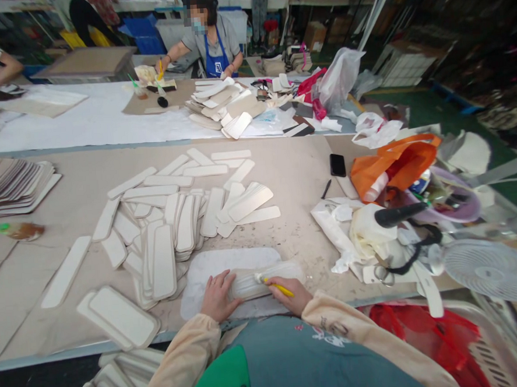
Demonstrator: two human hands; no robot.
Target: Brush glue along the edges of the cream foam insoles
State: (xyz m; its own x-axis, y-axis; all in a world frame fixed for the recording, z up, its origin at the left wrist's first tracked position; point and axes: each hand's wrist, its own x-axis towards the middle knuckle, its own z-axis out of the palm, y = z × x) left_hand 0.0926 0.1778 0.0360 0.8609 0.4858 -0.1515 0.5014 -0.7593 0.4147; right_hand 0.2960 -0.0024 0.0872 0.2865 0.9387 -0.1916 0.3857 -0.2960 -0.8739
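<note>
Near the table's front edge, my left hand holds the left end of a long pale strip between thumb and fingers. The strip lies on a whitish rounded board. My right hand is closed round a brush with a yellow handle. Its white tip touches the strip's upper face, which looks streaked and slightly blurred. Just beyond my left hand, a large heap of cream rounded strips spreads over the table. Two wider cream pieces overlap to its left.
To the right are a black phone, an orange bag, a cluttered purple basin, a container with a black handle and a fan. Stacked panels lie left. A co-worker sits across the far table.
</note>
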